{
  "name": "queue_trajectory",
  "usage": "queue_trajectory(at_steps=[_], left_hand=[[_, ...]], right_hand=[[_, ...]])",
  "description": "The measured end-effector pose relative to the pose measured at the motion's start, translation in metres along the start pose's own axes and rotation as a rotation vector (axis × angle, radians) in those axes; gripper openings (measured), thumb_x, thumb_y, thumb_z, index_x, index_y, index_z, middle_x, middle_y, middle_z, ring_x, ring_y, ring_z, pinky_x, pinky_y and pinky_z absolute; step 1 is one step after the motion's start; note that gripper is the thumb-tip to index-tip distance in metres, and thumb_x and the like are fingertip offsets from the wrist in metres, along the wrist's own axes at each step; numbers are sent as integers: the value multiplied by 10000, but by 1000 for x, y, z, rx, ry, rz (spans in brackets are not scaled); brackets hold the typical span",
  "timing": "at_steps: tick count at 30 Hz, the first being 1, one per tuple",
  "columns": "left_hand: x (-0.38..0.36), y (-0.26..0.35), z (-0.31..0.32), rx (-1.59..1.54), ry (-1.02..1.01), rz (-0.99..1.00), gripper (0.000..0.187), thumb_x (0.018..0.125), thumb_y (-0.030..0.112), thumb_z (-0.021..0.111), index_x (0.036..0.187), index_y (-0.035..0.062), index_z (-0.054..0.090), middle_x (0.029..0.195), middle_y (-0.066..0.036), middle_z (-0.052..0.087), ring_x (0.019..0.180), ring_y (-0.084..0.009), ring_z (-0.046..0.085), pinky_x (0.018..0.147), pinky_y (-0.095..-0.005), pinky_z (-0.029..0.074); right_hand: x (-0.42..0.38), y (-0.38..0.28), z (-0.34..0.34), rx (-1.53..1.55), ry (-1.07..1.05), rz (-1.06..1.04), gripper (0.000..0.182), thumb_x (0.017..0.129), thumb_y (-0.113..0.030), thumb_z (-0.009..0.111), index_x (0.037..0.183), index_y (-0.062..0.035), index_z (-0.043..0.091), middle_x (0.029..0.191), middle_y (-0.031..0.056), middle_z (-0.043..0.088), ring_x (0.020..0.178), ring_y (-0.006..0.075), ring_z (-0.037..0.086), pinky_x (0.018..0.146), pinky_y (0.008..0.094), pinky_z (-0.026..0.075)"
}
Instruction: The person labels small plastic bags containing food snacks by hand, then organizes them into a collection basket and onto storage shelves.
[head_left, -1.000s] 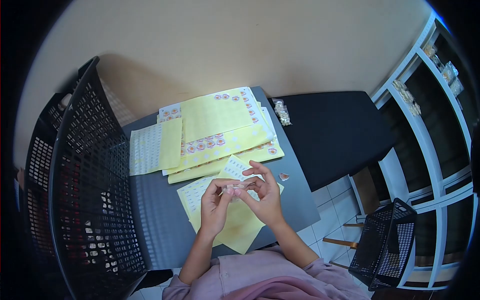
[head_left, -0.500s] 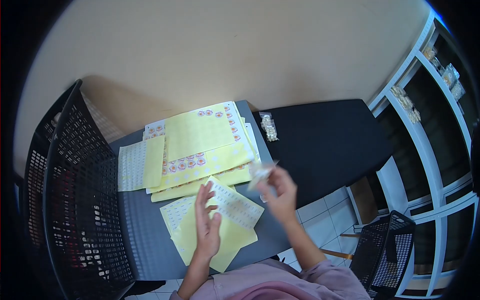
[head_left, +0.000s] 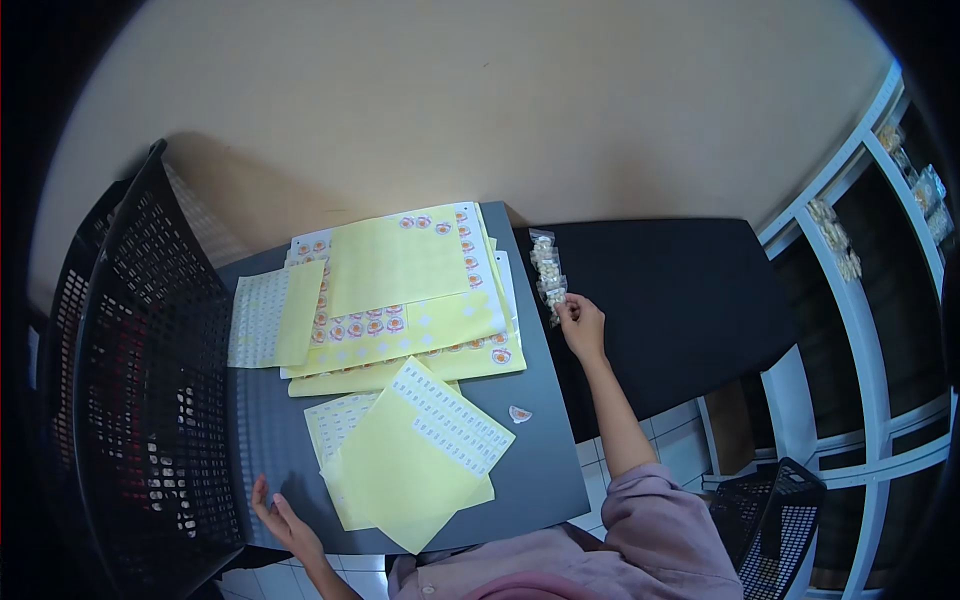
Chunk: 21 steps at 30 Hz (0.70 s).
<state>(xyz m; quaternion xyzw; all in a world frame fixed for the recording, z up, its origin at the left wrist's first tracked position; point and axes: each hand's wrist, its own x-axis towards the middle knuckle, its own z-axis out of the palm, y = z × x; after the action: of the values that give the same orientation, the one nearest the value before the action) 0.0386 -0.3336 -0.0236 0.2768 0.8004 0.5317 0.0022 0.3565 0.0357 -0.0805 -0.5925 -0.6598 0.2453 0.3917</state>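
My right hand [head_left: 580,322] reaches over the black table and pinches a small clear plastic packet [head_left: 555,299] of pale pieces between thumb and fingers. That packet lies up against another like it [head_left: 543,254], forming a row near the table's left edge. Low on the left, my left hand [head_left: 284,518] is open with fingers spread, over the grey table's front corner beside the black basket [head_left: 185,400]. Between my hands lie yellow-backed label sheets [head_left: 420,470] with small printed labels. A single loose sticker [head_left: 519,414] rests on the grey table to their right.
Larger sticker sheets with round orange designs [head_left: 400,270] are stacked at the back of the grey table [head_left: 545,480]. A narrow label sheet [head_left: 265,315] overlaps their left side. White shelving [head_left: 870,330] with hanging packets stands right, above a second black basket [head_left: 770,520].
My right hand has carried the packet from over the grey table to the packet on the black table. My left hand has moved from above the label sheets down and left.
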Motion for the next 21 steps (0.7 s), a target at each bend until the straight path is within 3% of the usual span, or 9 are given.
queue_trajectory(at_steps=[3,6,17,19,21], left_hand=[[-7,-9,-4,32,62,-35,315,886,168,373,1148,-6,389,1178,-112,424,1108,-207,376,900,-326,290],[-10,-11,-5,18,93,-16,309,885,161,374,1145,-5,394,1170,-114,429,1099,-209,386,896,-323,293],[-15,-6,-5,-43,34,-29,289,882,108,381,1152,7,388,1156,-124,438,1076,-202,408,895,-303,313],[-16,-2,-2,-128,84,-2,275,853,83,395,1108,-19,409,1106,-106,461,886,-155,432,770,-263,329],[-16,6,-5,-122,85,-22,262,830,66,410,1079,-16,420,1078,-102,471,808,-141,415,734,-258,347]], right_hand=[[-1,0,0,-124,8,-31,298,767,-219,571,921,36,591,875,164,558,846,322,530,779,369,417],[-3,1,1,-142,6,-42,324,784,-235,547,937,49,584,948,179,517,911,324,493,818,380,391],[-16,-29,-15,-379,10,6,467,785,-330,535,1027,69,533,1030,186,477,973,323,469,837,376,394],[-12,-39,-23,-475,33,-49,465,789,-348,530,1033,48,540,1041,169,478,979,317,458,838,381,394],[-5,-63,-31,-480,91,-162,429,799,-340,522,1013,31,540,1025,171,483,960,320,458,835,383,387]])
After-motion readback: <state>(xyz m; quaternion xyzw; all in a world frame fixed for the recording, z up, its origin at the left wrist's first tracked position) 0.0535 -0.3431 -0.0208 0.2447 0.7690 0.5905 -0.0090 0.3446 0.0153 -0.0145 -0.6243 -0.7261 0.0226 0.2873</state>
